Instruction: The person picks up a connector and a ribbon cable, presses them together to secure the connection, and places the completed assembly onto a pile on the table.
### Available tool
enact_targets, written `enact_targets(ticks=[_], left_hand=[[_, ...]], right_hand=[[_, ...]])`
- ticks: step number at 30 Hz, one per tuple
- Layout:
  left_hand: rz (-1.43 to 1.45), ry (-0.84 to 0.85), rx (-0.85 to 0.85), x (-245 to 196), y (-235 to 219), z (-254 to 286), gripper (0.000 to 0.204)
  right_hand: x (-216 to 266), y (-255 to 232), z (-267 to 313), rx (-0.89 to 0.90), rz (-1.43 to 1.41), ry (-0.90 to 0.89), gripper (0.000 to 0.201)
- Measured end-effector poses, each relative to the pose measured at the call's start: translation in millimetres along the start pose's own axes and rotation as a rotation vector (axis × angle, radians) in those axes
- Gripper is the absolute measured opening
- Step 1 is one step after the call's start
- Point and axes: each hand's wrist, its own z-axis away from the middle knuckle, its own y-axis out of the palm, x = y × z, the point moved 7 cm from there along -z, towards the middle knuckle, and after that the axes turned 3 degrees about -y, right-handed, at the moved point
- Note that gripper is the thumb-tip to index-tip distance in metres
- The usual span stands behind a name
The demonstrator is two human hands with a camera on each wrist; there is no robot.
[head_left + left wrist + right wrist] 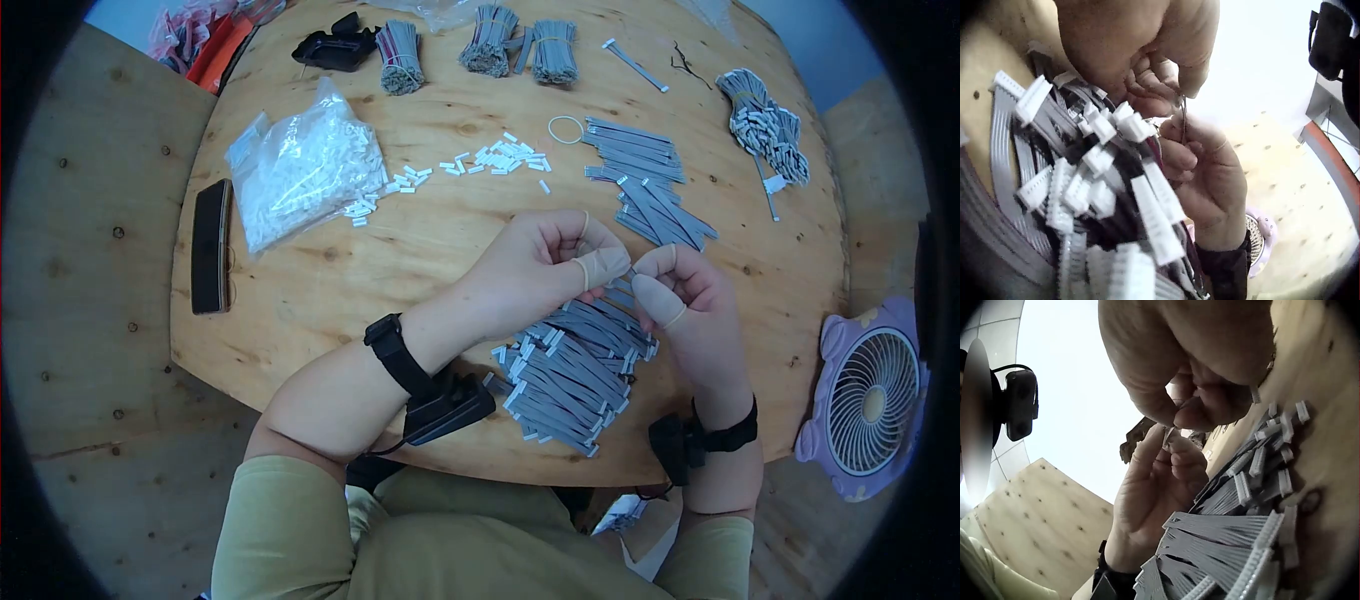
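Observation:
My left hand and right hand meet tip to tip above the table, with pale finger covers on thumbs and fingers. Between them they pinch a thin ribbon cable, seen edge-on in the left wrist view; its ends are hidden by the fingers. Just below lies a heap of grey ribbon cables with white connectors. Beyond the right hand, more grey ribbon cables are laid out in a loose stack.
A clear bag of white connector housings stands at the left, with loose white housings beside it. A phone lies near the left edge. Bundled cables sit at the back, another bundle at right. A purple fan is at the right.

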Motion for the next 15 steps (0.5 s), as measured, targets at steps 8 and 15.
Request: enact_targets(ticks=[8, 15], left_hand=[[0.027, 0.13, 0.006, -1.0, 0.9, 0.0, 0.013], [-0.151, 0.202, -0.003, -7.2, 4.7, 3.5, 0.013]], right_hand=[[-0.9, 3.0, 1.4, -0.016, 0.01, 0.004, 0.007], [-0.2, 2.0, -0.2, -0.054, -0.016, 0.01, 0.006]])
